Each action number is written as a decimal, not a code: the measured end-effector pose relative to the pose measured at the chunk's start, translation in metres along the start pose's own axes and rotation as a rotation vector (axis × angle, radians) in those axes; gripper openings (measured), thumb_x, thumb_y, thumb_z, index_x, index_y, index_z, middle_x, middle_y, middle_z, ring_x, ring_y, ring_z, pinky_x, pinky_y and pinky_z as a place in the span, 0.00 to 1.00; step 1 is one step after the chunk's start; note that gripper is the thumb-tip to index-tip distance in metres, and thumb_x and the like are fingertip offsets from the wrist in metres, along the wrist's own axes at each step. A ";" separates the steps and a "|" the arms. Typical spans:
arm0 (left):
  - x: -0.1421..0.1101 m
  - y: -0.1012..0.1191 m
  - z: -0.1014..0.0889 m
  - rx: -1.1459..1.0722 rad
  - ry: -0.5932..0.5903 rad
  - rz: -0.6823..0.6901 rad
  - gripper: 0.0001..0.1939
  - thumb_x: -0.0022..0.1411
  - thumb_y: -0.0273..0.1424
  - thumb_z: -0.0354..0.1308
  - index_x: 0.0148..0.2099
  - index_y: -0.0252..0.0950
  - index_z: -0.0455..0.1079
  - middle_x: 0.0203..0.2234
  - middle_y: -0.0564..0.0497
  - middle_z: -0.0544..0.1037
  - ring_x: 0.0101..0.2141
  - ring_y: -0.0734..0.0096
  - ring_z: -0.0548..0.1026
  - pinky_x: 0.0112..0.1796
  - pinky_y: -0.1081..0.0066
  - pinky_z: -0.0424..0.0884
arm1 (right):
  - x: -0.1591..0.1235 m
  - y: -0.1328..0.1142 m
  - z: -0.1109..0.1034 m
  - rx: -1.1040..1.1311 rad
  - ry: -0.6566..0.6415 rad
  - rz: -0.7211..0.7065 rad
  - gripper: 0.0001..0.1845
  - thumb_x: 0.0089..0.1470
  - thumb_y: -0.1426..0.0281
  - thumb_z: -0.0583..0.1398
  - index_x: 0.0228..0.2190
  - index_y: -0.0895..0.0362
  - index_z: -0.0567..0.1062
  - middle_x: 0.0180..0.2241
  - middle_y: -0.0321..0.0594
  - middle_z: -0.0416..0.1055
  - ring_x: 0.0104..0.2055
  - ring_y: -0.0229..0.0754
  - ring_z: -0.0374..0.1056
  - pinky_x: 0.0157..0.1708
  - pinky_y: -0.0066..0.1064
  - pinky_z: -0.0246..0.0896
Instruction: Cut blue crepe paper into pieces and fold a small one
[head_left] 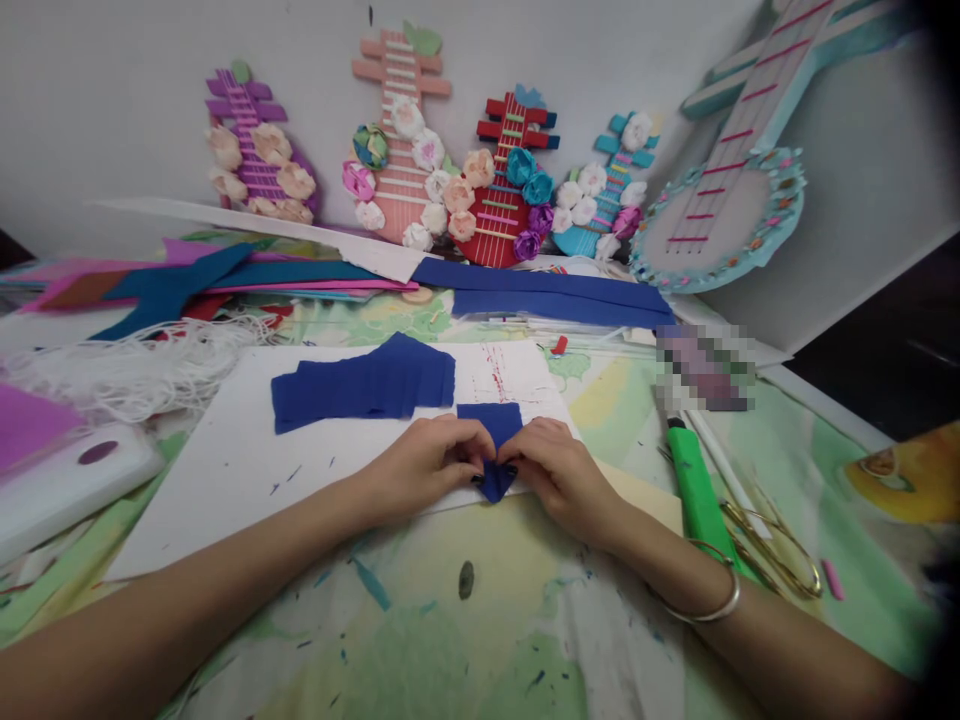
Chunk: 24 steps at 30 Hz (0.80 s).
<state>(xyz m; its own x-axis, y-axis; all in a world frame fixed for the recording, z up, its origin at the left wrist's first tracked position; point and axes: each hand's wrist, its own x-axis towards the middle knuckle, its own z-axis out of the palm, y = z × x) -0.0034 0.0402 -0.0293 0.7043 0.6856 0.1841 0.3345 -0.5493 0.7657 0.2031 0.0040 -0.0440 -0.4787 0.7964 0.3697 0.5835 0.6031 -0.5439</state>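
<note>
A small blue foam piece (497, 440) lies on a white sheet (240, 460) in front of me. My left hand (424, 465) and my right hand (559, 470) meet over its near end, fingers curled and pinching it into a fold. Just behind my left hand, a row of several overlapping blue foam squares (367, 388) rests on the same sheet. A bangle circles my right wrist.
A green lighter-like tool (696, 490), a white stick and gold scissors (776, 555) lie to the right. White string (127, 375) is piled at left. Blue foam strips (547, 292) and pink sheets lie behind. Flower-decorated foam guitars (499, 185) lean on the wall.
</note>
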 end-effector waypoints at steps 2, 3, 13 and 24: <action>0.001 0.001 0.003 -0.046 0.043 -0.055 0.07 0.54 0.19 0.56 0.35 0.34 0.69 0.27 0.53 0.75 0.29 0.74 0.73 0.31 0.74 0.68 | 0.001 0.000 0.001 0.016 0.022 0.048 0.10 0.54 0.80 0.55 0.36 0.55 0.71 0.29 0.36 0.72 0.35 0.41 0.65 0.41 0.36 0.54; 0.001 0.001 0.004 -0.064 0.058 -0.076 0.05 0.54 0.20 0.57 0.33 0.34 0.68 0.26 0.53 0.75 0.28 0.75 0.73 0.30 0.75 0.68 | 0.001 0.000 0.001 0.025 0.031 0.069 0.11 0.53 0.80 0.56 0.37 0.55 0.71 0.29 0.36 0.73 0.35 0.41 0.65 0.41 0.36 0.55; 0.000 -0.001 0.010 -0.062 0.170 -0.167 0.05 0.53 0.23 0.59 0.34 0.34 0.71 0.27 0.52 0.77 0.29 0.73 0.74 0.32 0.73 0.69 | 0.003 -0.002 0.001 0.094 0.040 0.167 0.14 0.45 0.84 0.61 0.33 0.55 0.71 0.28 0.34 0.73 0.34 0.40 0.68 0.40 0.34 0.57; -0.001 0.002 0.013 0.027 0.208 -0.110 0.05 0.51 0.21 0.58 0.32 0.34 0.73 0.25 0.53 0.76 0.27 0.75 0.70 0.29 0.75 0.64 | 0.004 -0.001 0.002 0.126 0.060 0.175 0.13 0.43 0.84 0.62 0.30 0.56 0.72 0.26 0.32 0.72 0.30 0.37 0.67 0.36 0.30 0.58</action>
<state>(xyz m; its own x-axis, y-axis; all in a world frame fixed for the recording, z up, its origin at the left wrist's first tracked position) 0.0048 0.0323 -0.0363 0.5195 0.8242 0.2253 0.4211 -0.4764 0.7718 0.1988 0.0068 -0.0434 -0.3353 0.8921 0.3029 0.5659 0.4478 -0.6923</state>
